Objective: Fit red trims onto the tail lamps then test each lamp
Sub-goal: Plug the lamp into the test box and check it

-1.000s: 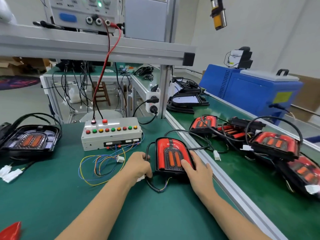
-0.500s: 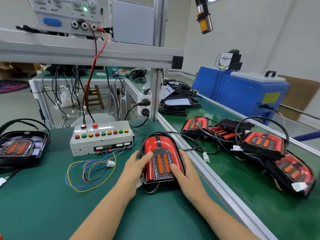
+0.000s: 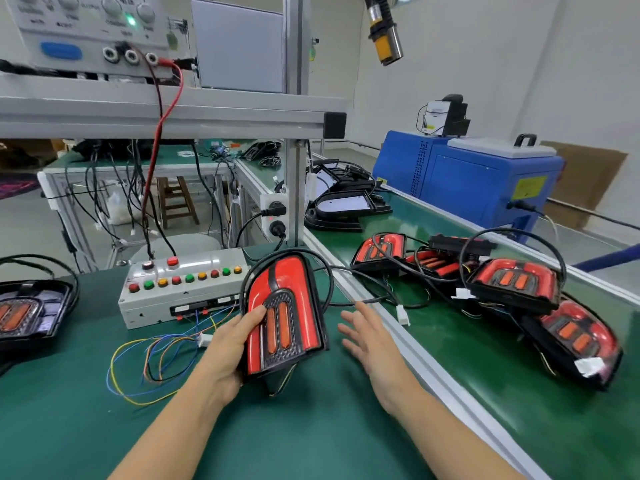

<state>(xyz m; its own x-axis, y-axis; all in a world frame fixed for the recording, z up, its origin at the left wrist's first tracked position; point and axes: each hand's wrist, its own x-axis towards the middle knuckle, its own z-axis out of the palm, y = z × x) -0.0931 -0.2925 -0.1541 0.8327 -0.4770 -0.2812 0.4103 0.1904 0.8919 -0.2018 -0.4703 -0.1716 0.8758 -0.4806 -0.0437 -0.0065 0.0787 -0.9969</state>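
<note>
Left hand (image 3: 227, 348) now lifting tail lamp (image 3: 282, 315) alone, right hand (image 3: 372, 337) released

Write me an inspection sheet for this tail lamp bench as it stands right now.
Surface: green mat on the bench, with a green conveyor belt on the right.
Job's things: one tail lamp with red trim, tilted up off the mat; finished lamps piled on the belt; another lamp at the left edge.
Clutter: button box behind the held lamp.
Grippers: left hand grips the lamp's left edge; right hand is open, apart from the lamp.
Cables: loose coloured wires on the mat; black lead looping round the lamp; red lead down from the power supply.
Surroundings: blue machine beyond the belt.
</note>
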